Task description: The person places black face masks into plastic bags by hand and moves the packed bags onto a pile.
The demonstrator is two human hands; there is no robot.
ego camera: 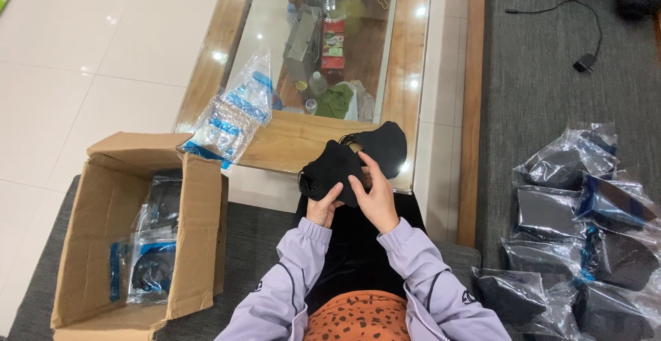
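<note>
Both hands hold black face masks above lap, near tabletop edge; left hand fingers grip from below, right hand fingers closed on top. Cardboard box left of masks: bagged masks inside. Bagged masks pile right of masks on sofa

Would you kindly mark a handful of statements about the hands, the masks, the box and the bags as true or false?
1. Both hands, left hand and right hand, hold black masks. True.
2. The cardboard box is closed. False: its flaps are open, with bagged items inside.
3. Bagged black masks lie on the person's right. True.
4. The empty clear bags lie on the floor tiles. False: they rest on the glass-topped table.
5. The sleeves are red. False: they are lilac.
</note>
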